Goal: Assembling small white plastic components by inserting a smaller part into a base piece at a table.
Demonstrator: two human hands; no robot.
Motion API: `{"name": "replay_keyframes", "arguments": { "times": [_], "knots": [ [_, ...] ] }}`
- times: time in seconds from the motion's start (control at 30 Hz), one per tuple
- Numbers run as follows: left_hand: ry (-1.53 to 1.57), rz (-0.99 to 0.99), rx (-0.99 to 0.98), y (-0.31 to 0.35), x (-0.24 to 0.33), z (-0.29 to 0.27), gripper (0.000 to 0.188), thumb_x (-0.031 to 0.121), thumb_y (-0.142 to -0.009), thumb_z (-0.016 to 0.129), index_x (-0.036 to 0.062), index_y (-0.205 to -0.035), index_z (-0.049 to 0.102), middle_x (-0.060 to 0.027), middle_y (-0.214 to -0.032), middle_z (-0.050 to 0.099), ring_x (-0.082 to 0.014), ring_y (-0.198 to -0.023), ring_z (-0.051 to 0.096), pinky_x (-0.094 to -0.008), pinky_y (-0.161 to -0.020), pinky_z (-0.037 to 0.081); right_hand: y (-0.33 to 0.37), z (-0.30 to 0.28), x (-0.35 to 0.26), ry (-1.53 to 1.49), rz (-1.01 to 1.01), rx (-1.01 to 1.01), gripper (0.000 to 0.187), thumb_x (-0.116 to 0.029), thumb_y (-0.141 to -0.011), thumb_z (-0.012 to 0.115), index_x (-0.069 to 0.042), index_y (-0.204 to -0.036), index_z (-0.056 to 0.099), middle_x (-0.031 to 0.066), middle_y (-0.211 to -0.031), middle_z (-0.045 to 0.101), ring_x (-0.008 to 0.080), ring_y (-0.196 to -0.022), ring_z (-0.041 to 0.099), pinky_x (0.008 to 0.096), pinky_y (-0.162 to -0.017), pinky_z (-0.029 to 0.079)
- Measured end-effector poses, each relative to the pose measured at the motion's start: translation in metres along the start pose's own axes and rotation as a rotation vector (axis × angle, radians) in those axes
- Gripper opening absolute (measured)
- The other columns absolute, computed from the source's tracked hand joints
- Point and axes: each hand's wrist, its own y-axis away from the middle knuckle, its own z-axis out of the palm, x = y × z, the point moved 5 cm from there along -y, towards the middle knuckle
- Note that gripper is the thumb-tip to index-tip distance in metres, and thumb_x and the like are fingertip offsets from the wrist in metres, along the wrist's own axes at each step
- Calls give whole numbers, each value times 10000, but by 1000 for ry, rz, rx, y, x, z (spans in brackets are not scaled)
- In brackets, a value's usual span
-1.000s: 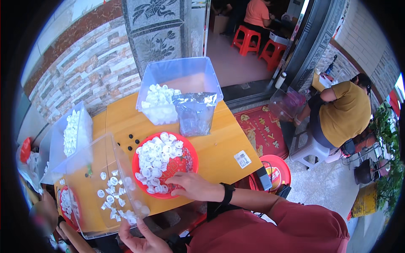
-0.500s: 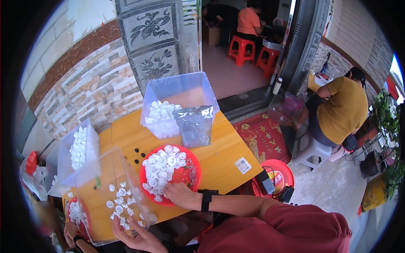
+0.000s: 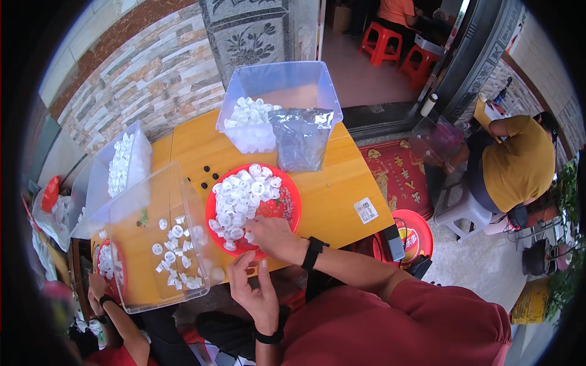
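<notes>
My right hand (image 3: 273, 236) is over the near rim of a round red plate (image 3: 295, 210), its fingers closed at a small white plastic piece (image 3: 249, 236) beside the pile. The plate carries a heap of white cup-shaped plastic pieces (image 3: 241, 198) and, on its right side, small clear bits (image 3: 285, 200). My left hand (image 3: 255, 299) is just below the plate, palm turned up, thumb and fingers apart, with nothing visible in it. Nearby on the left, a clear plastic box (image 3: 198, 244) lies with several white pieces (image 3: 177, 250) in it.
A large clear bin (image 3: 317, 91) holds white pieces, a grey plastic bag (image 3: 302, 146) leaning at its front. Small black parts (image 3: 206, 184) lie on the yellow table (image 3: 342, 195). Another bin (image 3: 122, 165) stands left. A co-worker's hands (image 3: 96, 287) are at the lower left; a person (image 3: 519, 158) sits right.
My left hand has moved right, from the clear box's near edge to below the plate. My right hand stays by the pile's near edge. The view has shifted, so the scene appears higher and farther right.
</notes>
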Motion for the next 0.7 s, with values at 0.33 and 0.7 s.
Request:
{"name": "replay_keyframes", "arguments": {
  "times": [0.33, 0.7],
  "knots": [
    [582, -459, -20, 11, -57, 8, 334, 67, -927, 616, 9, -1243, 523, -79, -1150, 610, -103, -956, 592, -244, -820, 481, 1, -46, 3, -272, -71, 163, 175, -94, -842, 661, -38, -1007, 677, 153, -925, 688, 319, -813, 662, 392, -687, 517],
    [837, -577, 15, 25, -74, 19, 261, 29, -935, 606, -10, -1188, 556, -101, -1103, 651, -137, -1020, 616, -266, -878, 501, 62, -47, -30, -503, -104, 16, 254, -67, -856, 638, -38, -1109, 644, 136, -976, 627, 337, -825, 629, 398, -712, 511]
  ]
}}
